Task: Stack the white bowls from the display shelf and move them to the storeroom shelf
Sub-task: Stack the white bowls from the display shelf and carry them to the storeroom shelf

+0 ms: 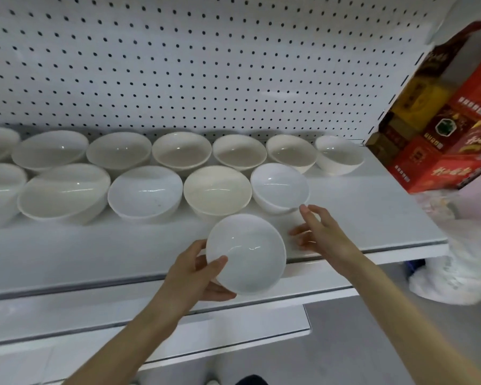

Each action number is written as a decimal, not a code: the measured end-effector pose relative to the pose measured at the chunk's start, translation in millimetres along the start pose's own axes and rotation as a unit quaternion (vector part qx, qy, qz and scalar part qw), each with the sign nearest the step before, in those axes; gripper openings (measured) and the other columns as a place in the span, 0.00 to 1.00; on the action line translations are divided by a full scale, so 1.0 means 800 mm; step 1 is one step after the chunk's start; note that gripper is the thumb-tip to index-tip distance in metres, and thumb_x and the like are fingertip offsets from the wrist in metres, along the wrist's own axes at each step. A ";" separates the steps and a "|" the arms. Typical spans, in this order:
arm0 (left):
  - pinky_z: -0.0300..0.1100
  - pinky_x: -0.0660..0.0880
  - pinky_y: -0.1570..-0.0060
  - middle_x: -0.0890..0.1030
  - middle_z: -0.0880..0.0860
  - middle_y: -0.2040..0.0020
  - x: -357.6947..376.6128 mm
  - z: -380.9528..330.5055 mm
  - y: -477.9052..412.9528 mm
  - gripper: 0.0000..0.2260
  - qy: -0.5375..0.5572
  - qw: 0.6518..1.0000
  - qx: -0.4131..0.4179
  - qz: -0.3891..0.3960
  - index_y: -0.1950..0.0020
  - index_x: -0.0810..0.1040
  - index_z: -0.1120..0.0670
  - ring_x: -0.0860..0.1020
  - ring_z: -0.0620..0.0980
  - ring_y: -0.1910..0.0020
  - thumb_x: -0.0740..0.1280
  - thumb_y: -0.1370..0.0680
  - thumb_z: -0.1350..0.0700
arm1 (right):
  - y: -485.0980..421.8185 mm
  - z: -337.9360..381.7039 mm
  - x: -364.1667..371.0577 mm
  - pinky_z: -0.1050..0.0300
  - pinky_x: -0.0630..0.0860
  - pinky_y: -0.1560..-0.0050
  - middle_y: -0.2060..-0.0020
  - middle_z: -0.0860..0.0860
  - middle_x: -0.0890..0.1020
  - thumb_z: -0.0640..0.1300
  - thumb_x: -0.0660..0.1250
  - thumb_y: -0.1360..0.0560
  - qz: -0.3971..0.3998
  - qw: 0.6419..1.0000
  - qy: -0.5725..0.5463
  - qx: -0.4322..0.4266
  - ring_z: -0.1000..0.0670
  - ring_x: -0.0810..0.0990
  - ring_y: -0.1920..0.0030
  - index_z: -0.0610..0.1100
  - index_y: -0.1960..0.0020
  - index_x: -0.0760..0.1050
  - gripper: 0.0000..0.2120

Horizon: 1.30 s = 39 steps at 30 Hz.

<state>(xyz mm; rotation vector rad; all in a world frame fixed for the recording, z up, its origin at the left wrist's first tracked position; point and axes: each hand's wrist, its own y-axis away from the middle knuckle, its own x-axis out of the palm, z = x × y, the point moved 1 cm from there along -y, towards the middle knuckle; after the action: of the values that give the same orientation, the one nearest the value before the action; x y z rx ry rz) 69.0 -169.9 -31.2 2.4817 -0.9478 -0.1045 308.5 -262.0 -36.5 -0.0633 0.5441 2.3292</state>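
Your left hand (195,276) grasps one glossy white round ceramic bowl (246,252) by its near-left rim, thumb inside the rim and the other fingers under the wall. You hold it just above the front edge of the white display shelf (372,218), mouth up and tilted a little toward you.

Your right hand (321,234) is released, fingers spread and holding nothing. It is over the shelf, just beside the held bowl on its right.

The relation that matters is this: the nearest white shelf bowl (279,187), last on the right of the front row, lies just beyond your right fingertips (304,209), a little to their left. The right hand is clearly nearer to it than the left.

This bowl is round, so it has no long axis. Its mouth faces up and leans toward you. I judge a rim grip from the near-right side suits it.
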 end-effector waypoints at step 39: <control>0.42 0.82 0.60 0.80 0.45 0.48 0.090 0.001 -0.043 0.10 0.060 0.993 0.093 0.050 0.42 0.74 0.40 0.85 0.57 0.55 0.55 0.18 0.44 | 0.062 0.041 -0.057 0.58 0.69 0.72 0.68 0.40 0.78 0.40 0.57 0.20 0.093 0.992 -0.037 -0.075 0.48 0.72 0.72 0.61 0.32 0.63 0.22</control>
<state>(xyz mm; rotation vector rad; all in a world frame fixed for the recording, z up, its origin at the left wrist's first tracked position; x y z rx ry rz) 144.9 -194.4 -40.5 2.5686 -1.0714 0.1712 312.6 -310.3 20.9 0.0024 0.3496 2.5416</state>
